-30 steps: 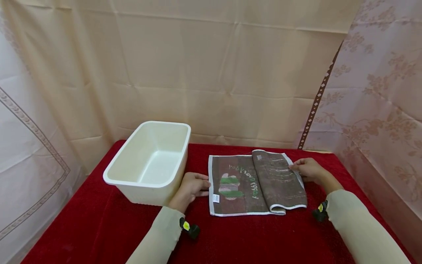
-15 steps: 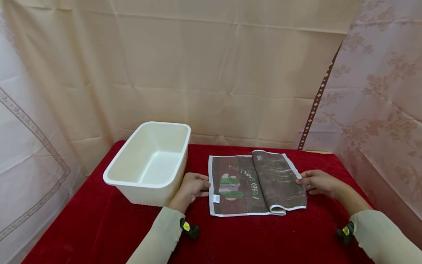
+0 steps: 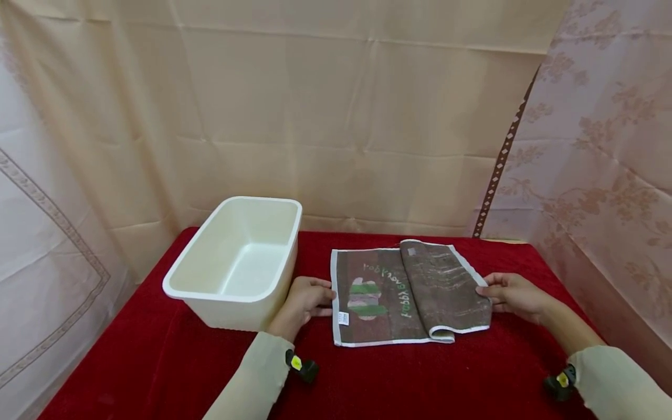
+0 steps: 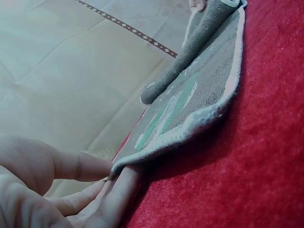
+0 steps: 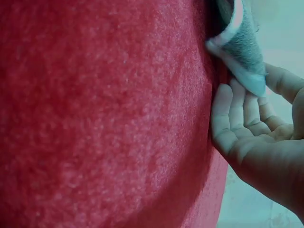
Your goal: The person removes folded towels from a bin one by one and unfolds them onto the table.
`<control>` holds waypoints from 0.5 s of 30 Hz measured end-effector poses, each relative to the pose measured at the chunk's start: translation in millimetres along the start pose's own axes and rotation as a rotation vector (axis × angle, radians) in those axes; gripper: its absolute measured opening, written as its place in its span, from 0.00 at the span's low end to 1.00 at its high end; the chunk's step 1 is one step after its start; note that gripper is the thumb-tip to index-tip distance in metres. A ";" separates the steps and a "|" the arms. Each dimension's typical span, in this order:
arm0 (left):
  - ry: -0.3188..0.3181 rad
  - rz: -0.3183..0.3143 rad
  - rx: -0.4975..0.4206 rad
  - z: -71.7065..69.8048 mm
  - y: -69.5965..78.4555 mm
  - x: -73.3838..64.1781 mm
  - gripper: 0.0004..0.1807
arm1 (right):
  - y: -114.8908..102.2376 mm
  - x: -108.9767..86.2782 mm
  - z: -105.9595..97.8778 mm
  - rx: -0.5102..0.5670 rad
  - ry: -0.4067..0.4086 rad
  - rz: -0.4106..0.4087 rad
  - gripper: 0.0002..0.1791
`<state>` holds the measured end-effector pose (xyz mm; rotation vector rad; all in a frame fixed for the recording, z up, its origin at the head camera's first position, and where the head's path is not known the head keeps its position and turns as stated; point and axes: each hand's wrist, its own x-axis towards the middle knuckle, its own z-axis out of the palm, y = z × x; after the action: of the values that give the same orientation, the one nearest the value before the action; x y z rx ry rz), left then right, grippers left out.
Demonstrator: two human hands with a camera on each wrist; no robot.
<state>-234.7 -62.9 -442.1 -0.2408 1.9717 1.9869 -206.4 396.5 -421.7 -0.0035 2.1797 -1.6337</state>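
A brown towel (image 3: pixel 385 274) with white edging, green-and-pink stripes and lettering lies on the red cloth, its right part folded back over itself. My left hand (image 3: pixel 307 298) pinches the towel's left edge beside a small white tag (image 3: pixel 343 318). In the left wrist view the thumb is above that edge and fingers are under it. At the opposite side my right hand (image 3: pixel 517 296) pinches the folded part's right edge. The right wrist view has the thumb over the towel corner (image 5: pixel 247 57) and the other fingers beneath.
A cream plastic basin (image 3: pixel 236 256) stands at the left, close against my left wrist. Red velvet cloth (image 3: pixel 409 385) covers the table. Beige curtain (image 3: pixel 336 116) hangs behind, and a patterned pinkish curtain (image 3: pixel 614 146) hangs at the right.
My right hand has slid toward me along the towel's right edge, from near its upper corner to lower down. The left hand stays on the left edge.
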 end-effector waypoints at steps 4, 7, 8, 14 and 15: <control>-0.003 0.000 -0.011 1.0 -1.0 0.2 0.15 | 3.2 -4.6 -5.9 -0.028 0.030 0.011 0.07; -0.003 0.001 -0.017 1.5 -0.8 0.6 0.15 | 6.3 -9.6 -12.2 -0.039 0.042 0.021 0.07; -0.002 0.001 -0.018 1.3 -0.8 0.7 0.15 | 7.4 -11.4 -14.6 -0.043 0.048 0.029 0.08; 0.002 0.001 -0.012 -0.6 -1.0 0.3 0.15 | 19.4 -24.5 -33.6 -0.090 0.079 0.081 0.06; 0.002 0.003 -0.009 -0.5 -1.1 0.3 0.15 | 21.6 -27.5 -36.8 -0.097 0.079 0.088 0.06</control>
<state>-234.6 -63.3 -443.3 -0.2427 1.9663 1.9986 -188.0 443.8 -424.4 0.1292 2.2825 -1.5035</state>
